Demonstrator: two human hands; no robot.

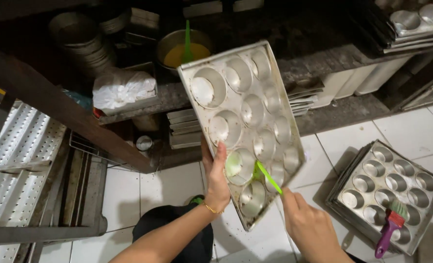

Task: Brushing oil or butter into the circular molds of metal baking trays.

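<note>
While the left hand [218, 182] grips the lower left edge of the muffin tray [248, 126], thumb curled over the rim, the tray is held tilted above the tiled floor [411, 129]; the right hand [310, 225] pinches a green brush [268, 178], its tip in a lower cup; a stack of similar trays [387, 192] lies on the floor at right, carrying a purple-handled brush [391, 226]; a bowl of yellow liquid [182, 51] stands on the shelf [318, 63] behind.

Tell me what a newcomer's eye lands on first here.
The tilted metal muffin tray at centre, gripped at its edge by the left hand, while the right hand works a green brush into a cup. Next, the stacked trays on the floor at right, with a purple-handled brush on top.
</note>
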